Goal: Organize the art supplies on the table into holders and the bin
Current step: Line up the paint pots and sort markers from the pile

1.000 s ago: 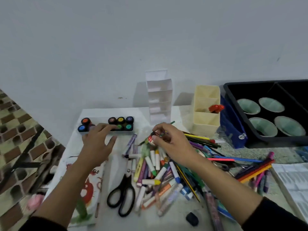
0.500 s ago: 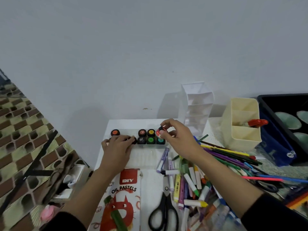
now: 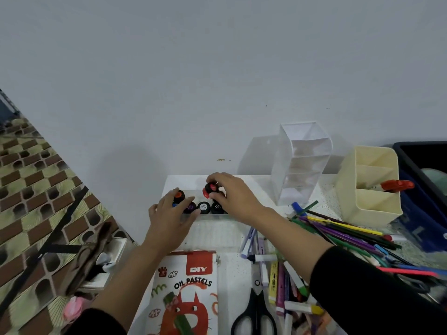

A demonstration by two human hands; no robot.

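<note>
A clear paint tray (image 3: 210,217) with several black-capped paint pots stands at the table's far left. My right hand (image 3: 233,194) pinches a red paint pot (image 3: 210,189) just above the tray's back row. My left hand (image 3: 170,220) rests on the tray's left end, fingers spread over the pots there. A white tiered holder (image 3: 298,163) and a cream holder (image 3: 370,189), with a red-tipped item inside, stand to the right. Loose markers and pastels (image 3: 285,281) and coloured pencils (image 3: 343,232) lie scattered on the table.
Black scissors (image 3: 256,315) and an oil pastels box (image 3: 188,293) lie near the front. A dark bin (image 3: 420,160) holding green bowls and a blue pouch (image 3: 420,221) sit at the far right. Left of the table edge is patterned floor.
My right hand carried the red paint pot from the marker pile left to the tray. My left hand stayed on the tray. The view swung left.
</note>
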